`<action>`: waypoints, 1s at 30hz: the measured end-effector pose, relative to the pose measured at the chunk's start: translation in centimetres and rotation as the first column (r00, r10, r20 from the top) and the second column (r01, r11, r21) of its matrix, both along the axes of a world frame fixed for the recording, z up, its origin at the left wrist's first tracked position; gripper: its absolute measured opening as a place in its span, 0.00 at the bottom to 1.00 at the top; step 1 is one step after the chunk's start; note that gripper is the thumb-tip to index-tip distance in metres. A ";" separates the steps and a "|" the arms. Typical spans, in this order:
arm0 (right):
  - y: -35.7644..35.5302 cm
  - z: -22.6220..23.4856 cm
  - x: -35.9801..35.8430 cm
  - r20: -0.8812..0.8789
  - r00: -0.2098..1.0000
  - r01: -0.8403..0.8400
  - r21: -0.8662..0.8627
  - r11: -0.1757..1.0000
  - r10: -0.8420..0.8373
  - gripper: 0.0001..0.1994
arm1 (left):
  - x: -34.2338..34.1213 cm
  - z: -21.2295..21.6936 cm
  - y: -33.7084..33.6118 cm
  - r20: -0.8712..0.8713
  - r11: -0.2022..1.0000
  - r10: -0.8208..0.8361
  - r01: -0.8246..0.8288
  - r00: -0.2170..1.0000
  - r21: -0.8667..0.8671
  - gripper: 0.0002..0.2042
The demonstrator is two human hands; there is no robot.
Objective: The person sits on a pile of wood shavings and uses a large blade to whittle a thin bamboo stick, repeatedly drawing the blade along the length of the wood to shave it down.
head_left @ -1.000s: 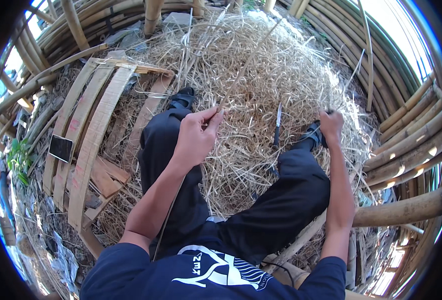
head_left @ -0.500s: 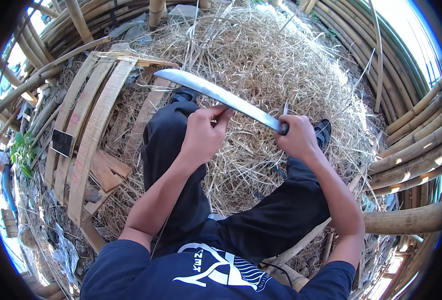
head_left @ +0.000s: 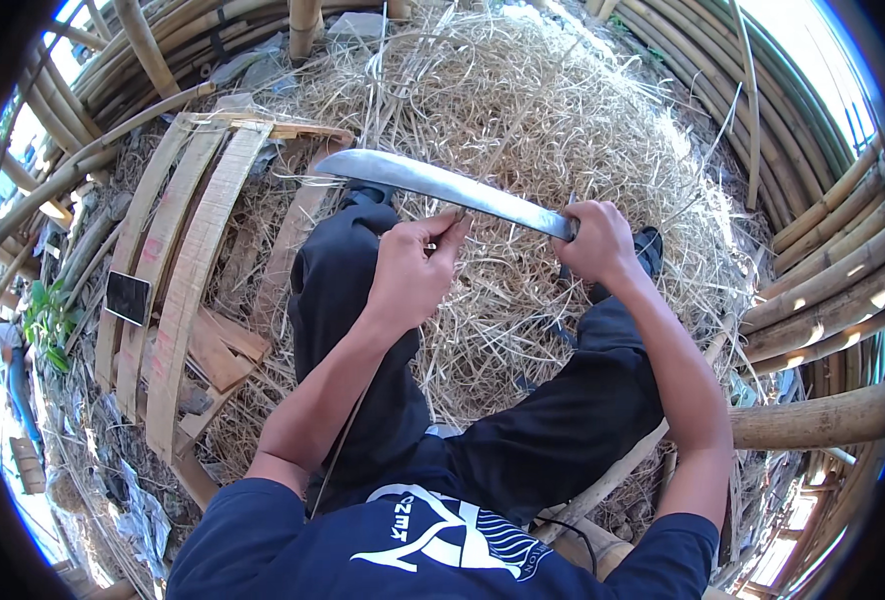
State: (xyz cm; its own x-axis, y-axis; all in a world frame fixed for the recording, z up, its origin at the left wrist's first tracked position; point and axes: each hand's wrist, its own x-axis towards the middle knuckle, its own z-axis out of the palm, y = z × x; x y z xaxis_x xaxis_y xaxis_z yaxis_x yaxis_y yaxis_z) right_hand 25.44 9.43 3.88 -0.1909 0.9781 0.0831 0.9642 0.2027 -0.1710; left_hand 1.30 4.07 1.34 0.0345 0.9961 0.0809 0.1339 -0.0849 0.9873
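Observation:
My right hand (head_left: 601, 243) is closed round the handle of a machete (head_left: 433, 184). Its long, broad steel blade reaches left across the space above my knees, with the rounded tip above my left foot. Just below the blade, my left hand (head_left: 415, 268) pinches the end of a thin bamboo strip (head_left: 341, 440) between thumb and fingers, close to the lower edge. That strip passes beneath my left forearm and trails back toward my shirt. The machete's handle is mostly hidden by my right fingers.
Pale shavings (head_left: 503, 330) cover the ground between my legs. At left lies a slatted wooden pallet (head_left: 203, 250) with a dark phone (head_left: 128, 298) on it. Bamboo poles (head_left: 813, 420) stand close on the right. Another person (head_left: 5, 350) is at far left.
The machete now lies more level, its tip a little lower and its handle end slightly higher. My left hand keeps its pinch beneath the blade. The whole view has shifted slightly.

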 end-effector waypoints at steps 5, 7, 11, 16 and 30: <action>0.7 0.9 -0.1 0.048 0.999 -0.006 0.016 1.000 0.005 0.12 | -0.2 -0.4 0.3 0.016 1.000 -0.011 0.011 1.000 0.008 0.10; 0.6 0.6 0.0 0.066 0.998 -0.021 0.050 0.999 0.017 0.12 | -0.4 -0.3 0.5 0.011 1.000 -0.027 0.027 1.000 0.012 0.09; 1.2 1.1 0.9 -0.024 0.987 0.160 -0.010 0.987 -0.160 0.13 | -1.1 0.6 -0.6 0.111 0.997 -0.064 0.067 0.992 -0.025 0.09; 3.1 0.1 13.7 -0.309 0.780 0.609 0.172 0.774 -0.544 0.17 | -4.4 1.7 -1.6 0.189 0.981 -0.127 0.152 0.974 -0.124 0.11; -4.4 0.9 8.6 -0.226 0.930 0.312 0.069 0.947 -0.290 0.10 | -4.5 1.8 -2.0 0.318 0.935 -0.138 0.230 0.938 -0.270 0.13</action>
State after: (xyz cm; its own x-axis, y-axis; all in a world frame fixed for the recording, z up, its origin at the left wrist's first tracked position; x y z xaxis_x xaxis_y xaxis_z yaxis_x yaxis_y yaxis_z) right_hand 33.99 5.03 4.76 0.1440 0.9708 0.1919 0.9267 -0.0643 -0.3702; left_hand -3.24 2.04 3.15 0.2399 0.9531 -0.1846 -0.1505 0.2244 0.9628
